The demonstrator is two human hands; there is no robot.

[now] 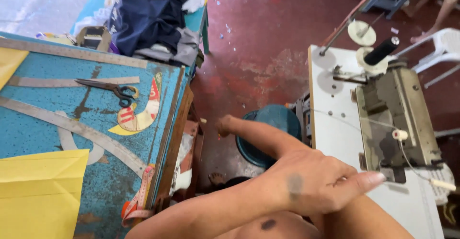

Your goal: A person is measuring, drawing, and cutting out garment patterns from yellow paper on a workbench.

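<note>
Bare arms, no sleeves, dark smudges

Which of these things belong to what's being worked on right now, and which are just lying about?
In use:
left hand beside the sewing machine and its white thread
right hand reaching down near the teal round tub

Lying about:
scissors
metal ruler
yellow paper
tape measure
dark clothes pile
white plastic chair
</note>
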